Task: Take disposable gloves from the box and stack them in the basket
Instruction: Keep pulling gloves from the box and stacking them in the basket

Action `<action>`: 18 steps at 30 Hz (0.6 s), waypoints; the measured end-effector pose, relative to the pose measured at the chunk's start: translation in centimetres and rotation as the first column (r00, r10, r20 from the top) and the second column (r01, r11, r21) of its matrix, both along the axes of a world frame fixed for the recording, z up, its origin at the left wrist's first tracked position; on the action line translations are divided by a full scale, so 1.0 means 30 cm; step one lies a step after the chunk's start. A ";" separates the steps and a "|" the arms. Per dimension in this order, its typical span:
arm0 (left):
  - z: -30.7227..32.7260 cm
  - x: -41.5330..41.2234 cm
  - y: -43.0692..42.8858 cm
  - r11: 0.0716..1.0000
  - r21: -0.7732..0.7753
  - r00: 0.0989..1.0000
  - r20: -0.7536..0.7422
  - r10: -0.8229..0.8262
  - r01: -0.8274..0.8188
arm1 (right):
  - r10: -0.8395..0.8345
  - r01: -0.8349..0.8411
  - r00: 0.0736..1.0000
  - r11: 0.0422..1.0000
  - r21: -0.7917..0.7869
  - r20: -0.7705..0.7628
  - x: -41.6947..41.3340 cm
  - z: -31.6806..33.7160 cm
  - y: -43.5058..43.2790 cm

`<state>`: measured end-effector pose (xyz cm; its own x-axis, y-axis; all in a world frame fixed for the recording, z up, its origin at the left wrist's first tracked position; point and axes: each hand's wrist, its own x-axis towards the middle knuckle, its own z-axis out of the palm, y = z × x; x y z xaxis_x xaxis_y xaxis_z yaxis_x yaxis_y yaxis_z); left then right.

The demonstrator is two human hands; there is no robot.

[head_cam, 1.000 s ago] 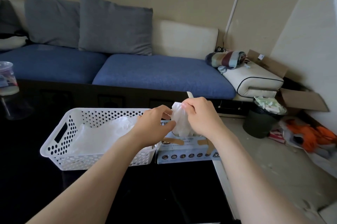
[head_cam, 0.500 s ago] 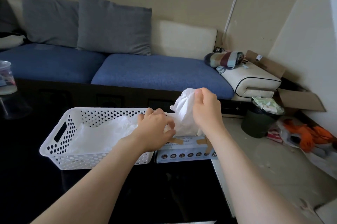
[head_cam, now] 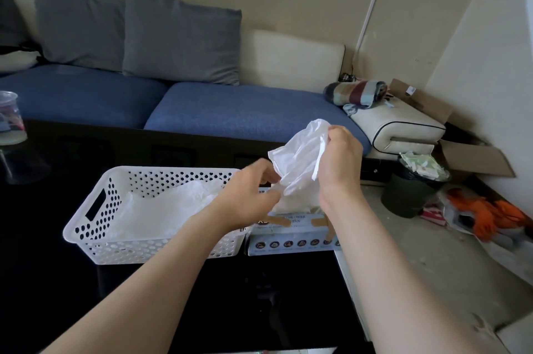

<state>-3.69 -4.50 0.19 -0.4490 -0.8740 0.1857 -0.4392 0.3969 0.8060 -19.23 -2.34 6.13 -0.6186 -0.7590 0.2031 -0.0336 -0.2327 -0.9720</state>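
glove (head_cam: 300, 163) halfway out of the box (head_cam: 291, 234)
R hand (head_cam: 339, 160) pinches its top, tail below it in the box. L hand (head_cam: 248, 195) curled beside, blurry, can't tell if gripping. imo pull straight up, then lay flat in basket (head_cam: 95, 226) left of L hand.

Thin crinkly plastic glove (head_cam: 297, 163), glossy black table (head_cam: 259, 296)

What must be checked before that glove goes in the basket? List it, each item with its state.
1. Grip of the right hand on the glove: ok.
2. Glove fully out of the box: cannot tell, its lower end hangs at the opening.
3. Hold of the left hand on the glove's lower edge: cannot tell, blurred.
4. The basket beside the box, open side up: ok.
5. Room above the pile of gloves in the basket: ok.
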 end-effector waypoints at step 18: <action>0.095 0.148 -0.015 0.925 0.335 0.765 -0.544 0.344 -0.177 | 0.382 -0.453 0.891 0.769 0.450 0.245 0.131 -0.044 -0.014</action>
